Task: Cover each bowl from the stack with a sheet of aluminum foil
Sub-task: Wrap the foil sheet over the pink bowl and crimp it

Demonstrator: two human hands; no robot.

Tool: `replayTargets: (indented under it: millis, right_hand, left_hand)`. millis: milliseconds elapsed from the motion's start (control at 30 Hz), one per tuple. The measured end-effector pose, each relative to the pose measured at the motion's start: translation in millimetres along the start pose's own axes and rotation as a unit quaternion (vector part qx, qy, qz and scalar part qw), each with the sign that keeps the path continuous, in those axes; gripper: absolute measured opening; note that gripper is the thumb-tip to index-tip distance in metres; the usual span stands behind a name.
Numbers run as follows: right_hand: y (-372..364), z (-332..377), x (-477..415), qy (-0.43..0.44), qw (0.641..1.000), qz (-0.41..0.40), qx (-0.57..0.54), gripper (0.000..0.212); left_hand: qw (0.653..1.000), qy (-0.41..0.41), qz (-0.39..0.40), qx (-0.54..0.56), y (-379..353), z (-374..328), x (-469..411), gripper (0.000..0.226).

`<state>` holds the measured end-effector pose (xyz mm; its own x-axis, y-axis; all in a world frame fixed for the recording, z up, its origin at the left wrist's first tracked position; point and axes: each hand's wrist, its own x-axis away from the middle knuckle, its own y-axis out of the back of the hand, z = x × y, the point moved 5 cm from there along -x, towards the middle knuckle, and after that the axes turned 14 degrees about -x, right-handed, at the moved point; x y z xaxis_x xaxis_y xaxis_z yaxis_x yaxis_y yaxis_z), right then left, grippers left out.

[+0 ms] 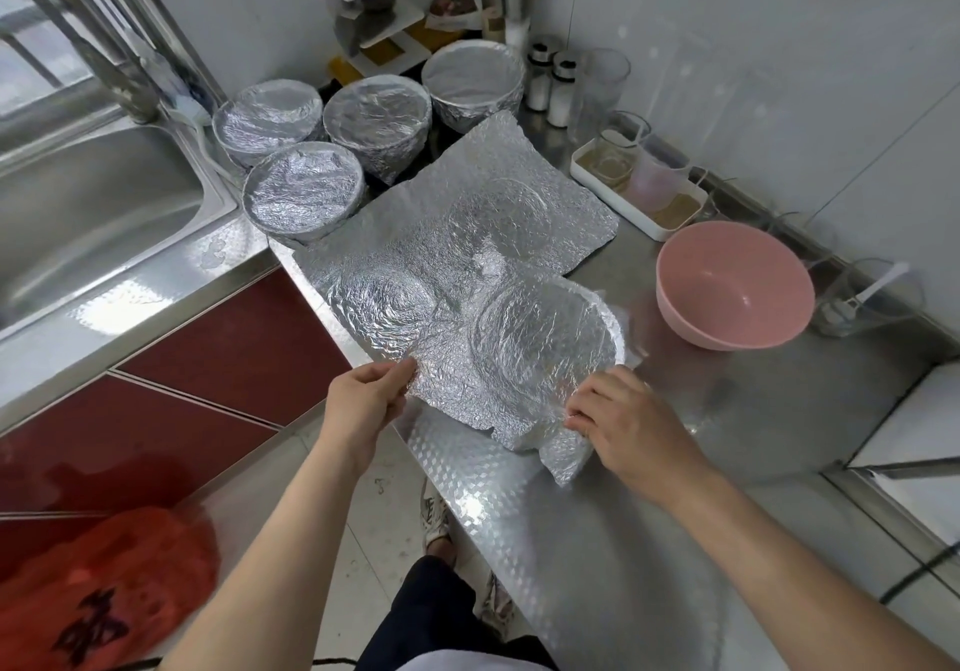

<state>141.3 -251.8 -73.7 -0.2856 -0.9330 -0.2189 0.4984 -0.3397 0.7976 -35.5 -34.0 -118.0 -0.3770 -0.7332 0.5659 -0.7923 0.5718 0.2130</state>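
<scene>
1. Four foil-wrapped round bowls (304, 192) sit clustered at the far left corner of the shiny steel desk (727, 410), right beside the stainless sink (78, 213). Every one of them is capped in crinkled silver.
2. Across the middle of the desk, large crumpled aluminium foil sheets (493, 192) lie overlapping, with round dents pressed into them. They reach out to the desk's left edge.
3. On top, nearest the front edge, the uppermost foil sheet (540, 337) shows one wide round imprint. Whether a bowl sits beneath it, I cannot tell.
4. Left hand (363, 400) is at that sheet's near left edge, thumb and fingers (395, 376) pinching the foil.
5. Right hand (628, 421) is on the near right corner, fingers curled down and grasping the foil, which bunches under the palm.
6. Over to the right, an empty pink round bowl (732, 285) stands upright and uncovered, just apart from the foil.
7. Behind it, along the far edge, a white rectangular tray (613, 202) carries clear glass cups (618, 155). Two white-filled shakers (550, 83) stand by the wall.
8. Down on the floor, lower left, there's a red plastic bag (93, 592).
</scene>
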Motion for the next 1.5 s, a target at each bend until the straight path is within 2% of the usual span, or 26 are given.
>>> replayTargets:
  millis: [67,100,167,200,233,300,333,400,433,833,1000,1100,1167,1267,1400,1500]
  right_hand:
    - [0,0,0,0.000,1.000,0.003,-0.005,0.015]
    - [0,0,1,0.001,1.000,0.004,-0.005,0.015]
    - [1,1,0,0.005,1.000,0.004,-0.004,0.015]
    - [1,3,-1,0.006,1.000,0.001,-0.007,0.014]
    - [2,3,0,0.007,1.000,-0.005,-0.009,0.013]
    - [3,4,1,0.005,1.000,-0.015,-0.013,0.016]
    - [3,4,2,0.002,1.000,-0.017,-0.016,0.020]
    - [3,3,3,-0.001,1.000,-0.019,-0.020,0.015]
    - [4,3,3,-0.002,1.000,-0.016,-0.020,0.011]
    - [5,-5,5,-0.014,0.999,-0.026,-0.021,0.023]
    - [21,-13,4,-0.038,0.998,-0.038,-0.037,0.022]
    - [30,-21,11,-0.144,0.982,-0.098,-0.076,0.044]
    - [33,-23,20,-0.212,0.958,-0.154,-0.118,0.050]
    - [28,-13,24,-0.199,0.958,-0.162,-0.127,0.034]
    - [15,0,18,-0.122,0.983,-0.090,-0.101,0.010]
    - [13,4,12,-0.078,0.993,-0.048,-0.079,0.003]
  left_hand:
    - [0.999,0.003,-0.027,-0.030,4,-4,0,0.022]
    - [0.996,-0.008,-0.064,-0.068,8,-8,1,0.023]
    - [0.959,-0.079,-0.177,-0.205,16,-27,9,0.024]
    - [0.929,-0.153,-0.209,-0.265,12,-41,19,0.020]
    - [0.899,-0.241,-0.200,-0.305,-1,-56,29,0.014]
    - [0.843,-0.395,-0.064,-0.361,-44,-76,58,0.005]
    - [0.793,-0.455,0.009,-0.405,-68,-74,72,0.012]
    - [0.682,-0.548,0.076,-0.478,-100,-57,86,0.028]
    - [0.660,-0.564,0.081,-0.490,-107,-50,86,0.031]
    - [0.591,-0.612,-0.013,-0.525,-121,-27,85,0.006]
    - [0.619,-0.576,-0.012,-0.534,-136,-26,94,0.008]
    - [0.674,-0.528,0.034,-0.515,-146,-28,100,0.035]
    - [0.705,-0.512,0.073,-0.485,-143,-34,100,0.039]
    - [0.728,-0.511,0.066,-0.453,-123,-42,94,0.032]
    - [0.692,-0.525,0.055,-0.493,-116,-34,86,0.032]
    - [0.675,-0.541,0.051,-0.499,-117,-32,87,0.033]
